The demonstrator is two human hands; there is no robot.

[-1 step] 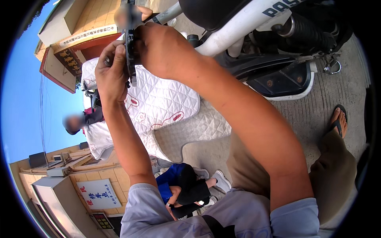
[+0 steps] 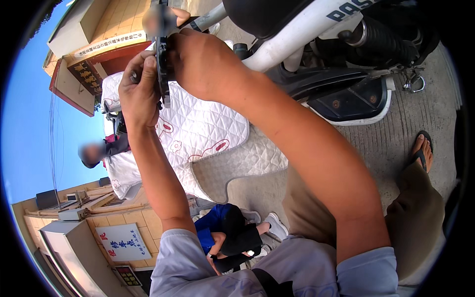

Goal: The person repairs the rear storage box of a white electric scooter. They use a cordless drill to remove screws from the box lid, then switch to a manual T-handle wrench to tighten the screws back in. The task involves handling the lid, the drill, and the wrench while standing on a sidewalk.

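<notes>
Both hands are raised at the upper left around a thin, dark part (image 2: 162, 62) seen almost edge-on; its kind cannot be made out. My left hand (image 2: 137, 86) grips its left side, thumb pressed against it. A small greyish, rod-like end (image 2: 133, 76) shows between the left fingers. My right hand (image 2: 205, 67) is closed against the part's other side. Its fingertips are in shadow and partly hidden, so any small thing in them is out of sight. Just right of my right hand is the white frame (image 2: 292, 37) of a two-wheeler.
A black footboard (image 2: 346, 96) and a shock absorber (image 2: 371, 37) belong to the two-wheeler. A white quilted cover (image 2: 208, 121) with red drawings hangs behind my forearms. One person (image 2: 230, 235) in blue and black sits low; another person (image 2: 116, 146) is at the left. Ridged concrete (image 2: 396, 138) lies below.
</notes>
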